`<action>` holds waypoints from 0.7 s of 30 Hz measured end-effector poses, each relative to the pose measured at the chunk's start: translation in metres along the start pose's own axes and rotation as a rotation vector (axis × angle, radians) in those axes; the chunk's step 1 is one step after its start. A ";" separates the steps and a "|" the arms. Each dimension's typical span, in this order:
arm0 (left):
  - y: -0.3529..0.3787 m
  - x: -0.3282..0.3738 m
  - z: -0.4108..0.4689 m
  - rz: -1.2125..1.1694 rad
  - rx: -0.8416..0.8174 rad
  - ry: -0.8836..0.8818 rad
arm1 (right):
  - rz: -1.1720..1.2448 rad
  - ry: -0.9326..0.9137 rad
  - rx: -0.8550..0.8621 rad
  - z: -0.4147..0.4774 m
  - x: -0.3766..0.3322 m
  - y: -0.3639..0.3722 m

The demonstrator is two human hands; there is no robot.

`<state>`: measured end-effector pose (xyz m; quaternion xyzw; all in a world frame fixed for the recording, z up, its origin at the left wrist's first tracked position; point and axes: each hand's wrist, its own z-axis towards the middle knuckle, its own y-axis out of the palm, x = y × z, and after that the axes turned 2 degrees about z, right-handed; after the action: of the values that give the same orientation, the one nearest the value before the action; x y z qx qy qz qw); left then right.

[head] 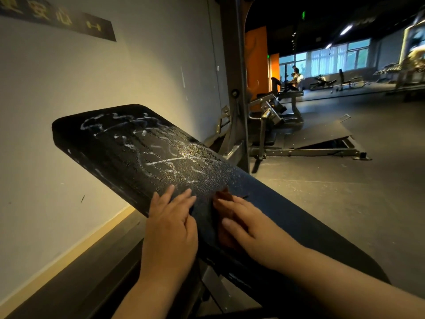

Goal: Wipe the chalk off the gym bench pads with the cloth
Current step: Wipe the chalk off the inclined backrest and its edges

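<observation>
Your right hand (243, 224) is pressing flat on the dark red cloth (224, 204), fingers spread. Your left hand (170, 224) is lying open beside it on the pad (128, 157). Chalk (161, 157) is waiting ahead; I think you're needing to push upward next.

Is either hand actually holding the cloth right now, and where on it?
Right hand presses flat on the dark red cloth, pinning its middle to the bench pad, not gripping. Left hand holds nothing.

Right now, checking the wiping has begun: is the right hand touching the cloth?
Touching. The head view shows the right hand pressed flat on the reddish-brown cloth on the bench pad.
</observation>
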<state>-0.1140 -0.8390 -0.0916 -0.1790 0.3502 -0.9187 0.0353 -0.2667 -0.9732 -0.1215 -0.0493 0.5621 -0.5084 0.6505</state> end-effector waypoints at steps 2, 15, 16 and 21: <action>0.001 0.002 0.000 -0.008 0.000 -0.005 | 0.047 0.117 0.144 0.015 0.009 -0.007; 0.000 0.001 -0.004 0.012 -0.021 0.004 | 0.022 0.135 0.160 0.021 -0.003 -0.003; -0.002 0.003 -0.004 0.007 -0.027 -0.003 | 0.055 0.192 0.205 0.025 -0.007 0.001; -0.010 0.027 0.004 0.152 -0.098 -0.070 | 0.551 0.188 0.038 0.037 -0.050 0.016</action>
<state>-0.1371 -0.8394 -0.0745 -0.1852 0.4060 -0.8883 0.1082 -0.2201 -0.9486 -0.0840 0.1647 0.6024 -0.3254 0.7100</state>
